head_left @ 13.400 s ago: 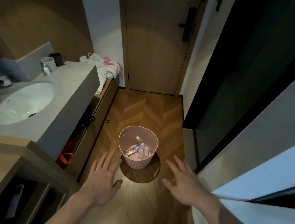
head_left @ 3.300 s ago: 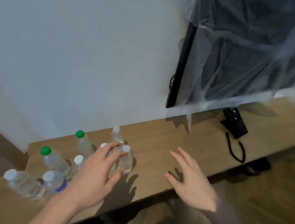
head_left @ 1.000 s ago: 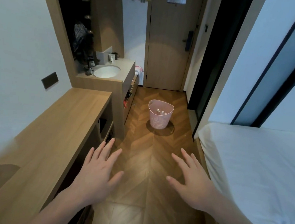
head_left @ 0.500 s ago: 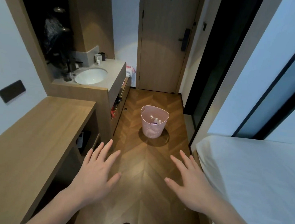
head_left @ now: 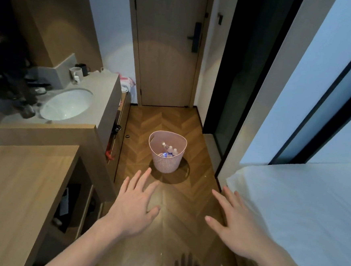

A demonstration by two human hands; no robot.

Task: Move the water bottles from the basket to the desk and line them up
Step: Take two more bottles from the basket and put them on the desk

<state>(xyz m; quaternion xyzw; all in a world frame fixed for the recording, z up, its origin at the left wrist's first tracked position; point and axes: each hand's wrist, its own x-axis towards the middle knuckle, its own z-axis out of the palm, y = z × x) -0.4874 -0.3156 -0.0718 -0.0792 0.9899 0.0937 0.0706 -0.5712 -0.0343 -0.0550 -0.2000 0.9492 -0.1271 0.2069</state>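
A pink ribbed basket [head_left: 166, 165] stands on the wooden floor ahead, in front of the door. Inside it I see clear water bottles [head_left: 169, 151] with white caps, one with a blue label. My left hand [head_left: 133, 206] is held out empty with fingers spread, its fingertips just short of the basket. My right hand [head_left: 234, 223] is also spread and empty, lower right of the basket. The wooden desk [head_left: 17, 185] runs along the left; its near part shows no bottles in this view.
A grey vanity with a white sink [head_left: 66, 103] and cups [head_left: 76, 73] lies left of the basket. A closed door [head_left: 168, 46] is behind it. A white bed [head_left: 302, 216] fills the right side. Open shelves [head_left: 74, 204] sit under the desk.
I have moved down the corridor toward the basket, which now looks larger and closer. Both hands stay spread and empty, with the left now reaching near the basket.
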